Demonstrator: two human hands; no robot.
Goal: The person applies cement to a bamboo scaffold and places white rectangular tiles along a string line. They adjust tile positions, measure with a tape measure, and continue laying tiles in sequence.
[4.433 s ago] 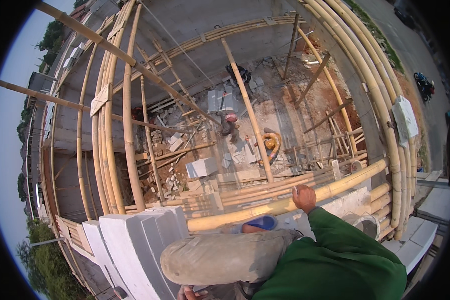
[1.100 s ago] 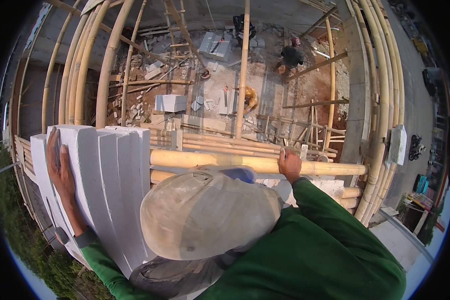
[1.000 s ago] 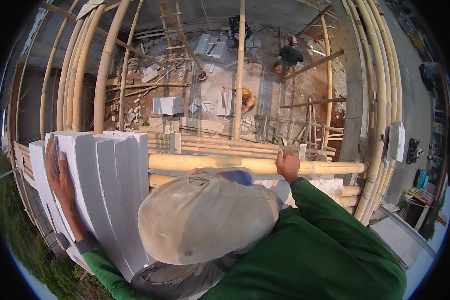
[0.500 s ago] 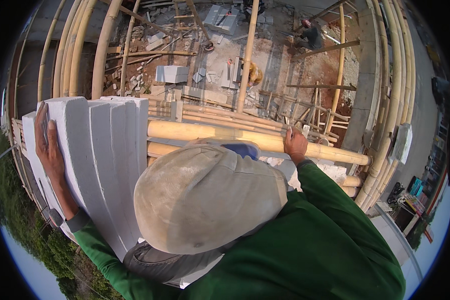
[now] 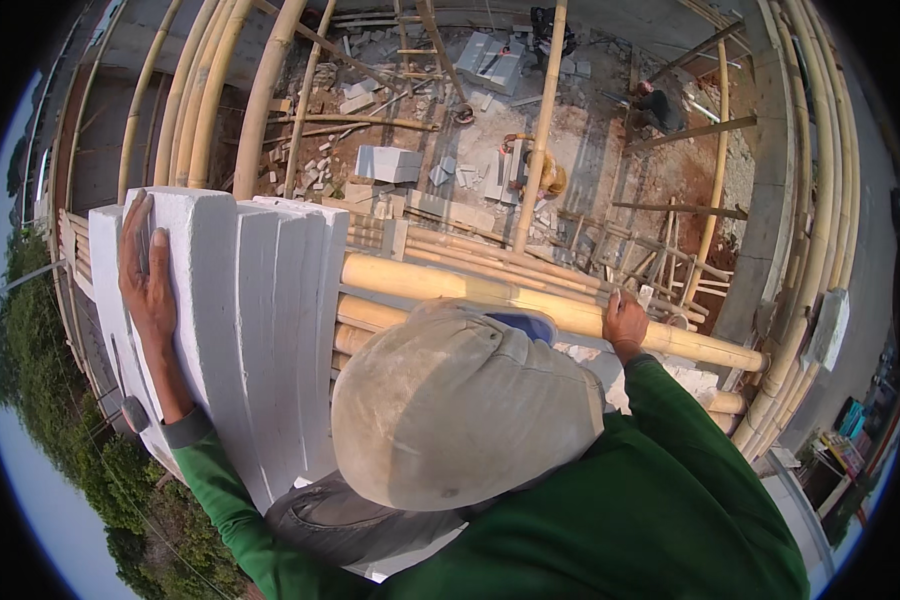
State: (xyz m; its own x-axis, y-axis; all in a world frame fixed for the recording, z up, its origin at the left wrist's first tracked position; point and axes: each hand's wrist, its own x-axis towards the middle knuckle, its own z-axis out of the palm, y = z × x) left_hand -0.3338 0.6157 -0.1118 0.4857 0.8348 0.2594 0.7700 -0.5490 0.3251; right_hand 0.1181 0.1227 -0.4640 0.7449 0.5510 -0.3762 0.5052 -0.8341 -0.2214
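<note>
My left hand (image 5: pixel 152 290) lies with fingers stretched along a white building block (image 5: pixel 205 300), the wide one near the left end of a row of upright blocks. More white blocks (image 5: pixel 282 330) stand pressed side by side to its right. My right hand (image 5: pixel 625 322) is closed round a thick bamboo pole (image 5: pixel 450 285), which runs crosswise from the blocks toward the right. A beige cap (image 5: pixel 460 410) fills the middle and hides part of the pole and what lies beneath it. Both arms wear green sleeves.
Upright bamboo poles (image 5: pixel 540 120) rise ahead, with a bundle of poles (image 5: pixel 800 330) at the right. Far below lies ground with rubble, a stack of pale blocks (image 5: pixel 388 163) and people at work, one in yellow (image 5: pixel 553 178). Trees (image 5: pixel 45 370) show beyond the left edge.
The view has shifted, so the blocks, poles and ground appear farther right. My left hand stays on the block and my right hand on the bamboo pole.
</note>
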